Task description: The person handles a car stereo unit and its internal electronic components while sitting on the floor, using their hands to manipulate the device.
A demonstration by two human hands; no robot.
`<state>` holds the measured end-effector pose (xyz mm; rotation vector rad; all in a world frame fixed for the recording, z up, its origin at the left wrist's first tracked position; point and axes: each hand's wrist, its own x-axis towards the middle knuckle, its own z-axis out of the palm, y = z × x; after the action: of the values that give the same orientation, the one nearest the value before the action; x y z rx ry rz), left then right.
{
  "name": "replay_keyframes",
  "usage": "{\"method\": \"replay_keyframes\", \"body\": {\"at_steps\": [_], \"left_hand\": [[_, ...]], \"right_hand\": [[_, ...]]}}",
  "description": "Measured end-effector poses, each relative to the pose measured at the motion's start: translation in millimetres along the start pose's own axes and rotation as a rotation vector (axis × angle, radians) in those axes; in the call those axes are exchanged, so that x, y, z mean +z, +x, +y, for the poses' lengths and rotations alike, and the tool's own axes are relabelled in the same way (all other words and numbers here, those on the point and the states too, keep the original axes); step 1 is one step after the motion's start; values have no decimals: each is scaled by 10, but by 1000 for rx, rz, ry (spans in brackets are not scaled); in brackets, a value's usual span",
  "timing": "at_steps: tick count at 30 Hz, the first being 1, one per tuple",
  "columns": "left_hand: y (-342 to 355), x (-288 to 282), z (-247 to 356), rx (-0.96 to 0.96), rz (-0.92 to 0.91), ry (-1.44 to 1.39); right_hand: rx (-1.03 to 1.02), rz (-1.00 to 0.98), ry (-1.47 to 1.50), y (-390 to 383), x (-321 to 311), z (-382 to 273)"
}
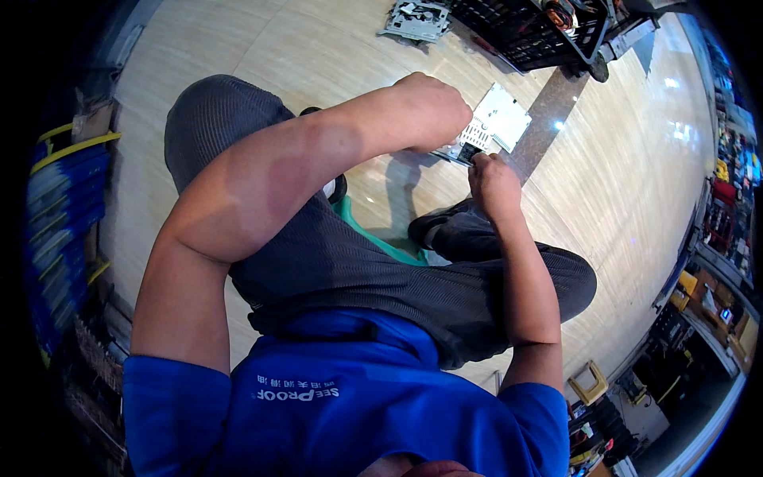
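Note:
Ahead of my knees, both hands are at a small slotted metal chassis [475, 137] with a pale face and a dark part at its lower edge. My left hand [431, 111] is closed, knuckles up, at the chassis's left side; its fingertips are hidden behind the hand. On the lower right, my right hand [496, 188] pinches at the chassis's near edge with bent fingers. A flat white metal plate [505, 115] lies just beyond the chassis; whether the two are joined I cannot tell.
Another metal device mechanism [416, 20] lies on the tiled floor farther off. Beside it stands a black plastic crate [524, 36] with wires in it. A green seat edge [373, 238] shows between my legs. Blue bins [60, 238] line the left, and cluttered shelves [719, 310] the right.

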<state>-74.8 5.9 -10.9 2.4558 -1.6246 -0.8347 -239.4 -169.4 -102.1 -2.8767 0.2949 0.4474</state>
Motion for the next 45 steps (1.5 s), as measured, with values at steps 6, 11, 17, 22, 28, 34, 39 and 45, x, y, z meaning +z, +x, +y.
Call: {"method": "replay_keyframes", "body": {"at_steps": [6, 11, 17, 22, 28, 34, 39, 45], "left_hand": [[-10, 0, -14, -9, -5, 4], [-1, -2, 26, -15, 0, 20], [-5, -1, 17, -3, 3, 11], [-3, -18, 32, -18, -27, 22], [-4, 46, 4, -8, 0, 14], [15, 44, 0, 4, 15, 66], [18, 49, -10, 7, 8, 26], [-7, 24, 0, 13, 20, 4]], "right_hand": [[-40, 5, 1, 63, 71, -3], [-35, 4, -5, 98, 101, 11], [-99, 9, -28, 108, 90, 14], [-55, 5, -3, 124, 142, 47], [-75, -19, -2, 108, 77, -35], [-162, 24, -90, 72, 92, -42], [-130, -39, -111, 95, 65, -113], [-137, -46, -103, 121, 65, -138]]}}
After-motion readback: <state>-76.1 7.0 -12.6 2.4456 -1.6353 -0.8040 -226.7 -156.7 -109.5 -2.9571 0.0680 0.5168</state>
